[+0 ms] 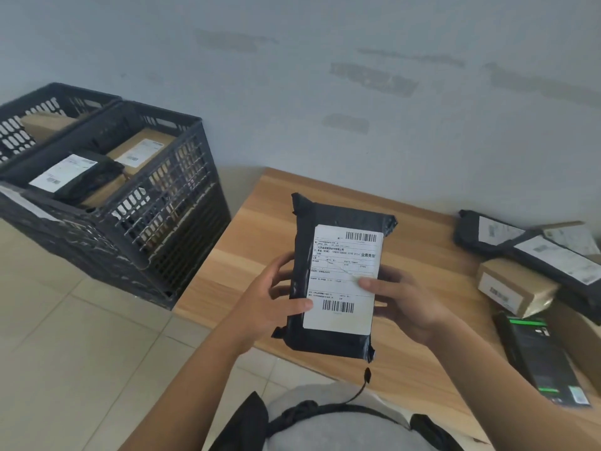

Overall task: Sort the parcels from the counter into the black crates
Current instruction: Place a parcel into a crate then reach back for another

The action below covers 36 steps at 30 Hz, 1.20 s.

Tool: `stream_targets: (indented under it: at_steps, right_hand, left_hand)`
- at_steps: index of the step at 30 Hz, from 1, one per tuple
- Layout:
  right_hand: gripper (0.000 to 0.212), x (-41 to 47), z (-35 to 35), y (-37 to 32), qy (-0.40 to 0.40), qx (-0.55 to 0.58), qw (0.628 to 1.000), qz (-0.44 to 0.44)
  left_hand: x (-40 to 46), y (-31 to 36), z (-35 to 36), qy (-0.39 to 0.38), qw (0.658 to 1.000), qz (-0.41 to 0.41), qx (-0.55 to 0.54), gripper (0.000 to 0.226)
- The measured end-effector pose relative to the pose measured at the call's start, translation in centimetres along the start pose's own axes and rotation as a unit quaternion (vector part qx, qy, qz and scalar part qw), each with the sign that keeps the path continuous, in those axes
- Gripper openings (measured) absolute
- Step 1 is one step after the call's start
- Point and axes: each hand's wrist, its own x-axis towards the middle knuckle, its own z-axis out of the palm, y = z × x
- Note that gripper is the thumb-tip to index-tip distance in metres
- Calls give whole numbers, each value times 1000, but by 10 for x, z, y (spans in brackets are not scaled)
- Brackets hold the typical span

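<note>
**A:** On the far left, what do you see?

**B:** Two black crates on the floor, side by side. The back crate [48, 105] has a brown box in it. The front crate [136, 203] holds a black bag with a white label and a brown box too.

**A:** And in the middle?

**B:** A person holds a black parcel [338, 281] up over the wooden counter [247, 222]. The white label faces up, so you can see it. The left hand [273, 301] grips the left edge, thumb on the front and fingers curled behind. The right hand [403, 301] grips the right edge the same way, with the thumb lying on the label.

**A:** What is on the right?

**B:** More parcels wait on the counter: two black bags [533, 252], a small brown box [514, 288] touching them, and a dark flat box with green stripes [546, 359] nearer the person.

**A:** So which step is this?

**B:** I think the person is reading the label to pick a crate. The parcel is not in a crate yet.

**A:** What comes next?

**B:** Probably carry it left, over the counter's edge, and put it in the right crate. The crates sit low, so the arms must reach out and down. I cannot tell which crate it belongs in.
</note>
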Motion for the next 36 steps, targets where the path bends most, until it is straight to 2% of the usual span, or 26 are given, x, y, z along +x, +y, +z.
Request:
stream_targets:
  at_steps: [5, 10, 13, 21, 28, 34, 36]
  right_hand:
    - [47, 7, -15, 8, -25, 10, 999, 23]
    - [60, 13, -32, 18, -81, 29, 996, 37]
    - [59, 16, -38, 24, -106, 23, 993, 50]
    - [61, 30, -40, 35, -172, -8, 982, 82]
    - [61, 44, -11, 35, -246, -45, 962, 110]
    - [53, 53, 31, 35, -291, -65, 947, 123]
    - [57, 53, 47, 33, -300, -73, 945, 108]
  left_hand:
    - [-2, -5, 13, 27, 999, -27, -35, 73]
    - [-11, -15, 21, 62, 993, -65, -82, 77]
    - [-18, -23, 31, 86, 988, -80, -103, 77]
    - [-48, -41, 55, 167, 971, -86, -146, 72]
    - [-87, -50, 58, 247, 947, -94, -183, 91]
    - [-119, -54, 44, 293, 933, -97, -185, 93]
    - [-127, -57, 36, 309, 929, -89, -182, 90]
